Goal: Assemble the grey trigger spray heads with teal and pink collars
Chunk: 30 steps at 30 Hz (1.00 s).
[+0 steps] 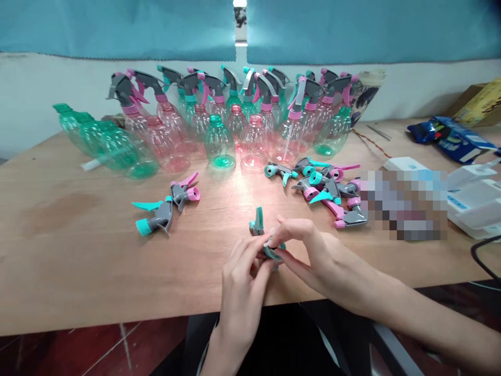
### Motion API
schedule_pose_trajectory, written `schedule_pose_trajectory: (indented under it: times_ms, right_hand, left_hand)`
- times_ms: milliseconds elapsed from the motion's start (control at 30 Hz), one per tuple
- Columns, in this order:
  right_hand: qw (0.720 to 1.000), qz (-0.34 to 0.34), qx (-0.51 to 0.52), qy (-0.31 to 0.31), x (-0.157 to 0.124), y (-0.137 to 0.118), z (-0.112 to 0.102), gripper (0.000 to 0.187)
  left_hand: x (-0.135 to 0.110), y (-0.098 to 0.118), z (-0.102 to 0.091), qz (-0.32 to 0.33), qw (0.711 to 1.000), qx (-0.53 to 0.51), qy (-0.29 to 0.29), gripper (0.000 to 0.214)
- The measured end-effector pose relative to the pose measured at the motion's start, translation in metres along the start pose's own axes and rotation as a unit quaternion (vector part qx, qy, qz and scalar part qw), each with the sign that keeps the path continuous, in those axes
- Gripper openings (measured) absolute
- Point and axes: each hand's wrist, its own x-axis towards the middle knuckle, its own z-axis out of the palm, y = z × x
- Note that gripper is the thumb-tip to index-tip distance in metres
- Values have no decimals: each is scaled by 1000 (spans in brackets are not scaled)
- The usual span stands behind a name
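Close to the table's front edge, my left hand (240, 279) is closed around a grey and teal trigger spray head (257, 225), its teal lever pointing away from me. My right hand (319, 256) pinches at the teal collar of the same spray head, and its fingertips partly hide the collar. Whether a small part sits between those fingertips I cannot tell. To the left lie two loose spray heads, one with a teal collar (154, 219) and one with a pink collar (186, 193). A pile of pink and teal spray heads (329, 188) lies to the right.
Green and pink clear bottles (254, 143) stand in rows at the back, several with spray heads on. White plastic containers (475, 198), a blue packet (454, 138) and a yellow package (481, 104) are on the right. A black cable (479, 256) hangs at the right edge.
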Motion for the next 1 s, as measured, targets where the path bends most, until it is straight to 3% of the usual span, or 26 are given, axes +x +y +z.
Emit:
schedule_pose_trajectory:
  times_ms: [100,333,433,500,567,667,700,800,900,1000]
  right_hand:
    - [1000,9,-19,-13,2,-4,-3,36]
    - [986,-2,98,137,2,-3,19,37]
    - [976,-13,134,171,0,-10,9,43]
    - [974,-11,128,186,0,-14,-2,42]
    - [975,0,115,188,-1,-14,-10,39]
    - [979,4,92,179,-5,-10,-14,33]
    - [981,0,85,176,-6,-9,-13,31]
    - [984,-8,61,170,-11,-7,-13,27]
    - [985,-4,35,171,-17,-7,-18,26]
    - [984,9,2,178,-24,-4,-28,24]
  left_hand:
    - [0,0,0,-4,1000,-8,0,32]
    - [0,2,-13,-7,1000,23,2,34]
    - [7,2,-37,21,993,106,38,38]
    - [16,4,-61,61,978,182,84,43]
    - [27,6,-87,87,957,263,88,36]
    - [45,10,-118,111,916,385,2,22]
    - [51,11,-124,119,894,426,-67,24]
    - [66,10,-128,149,825,515,-178,22]
    - [74,11,-123,133,791,557,-214,33]
    - [78,19,-121,149,795,552,-203,45]
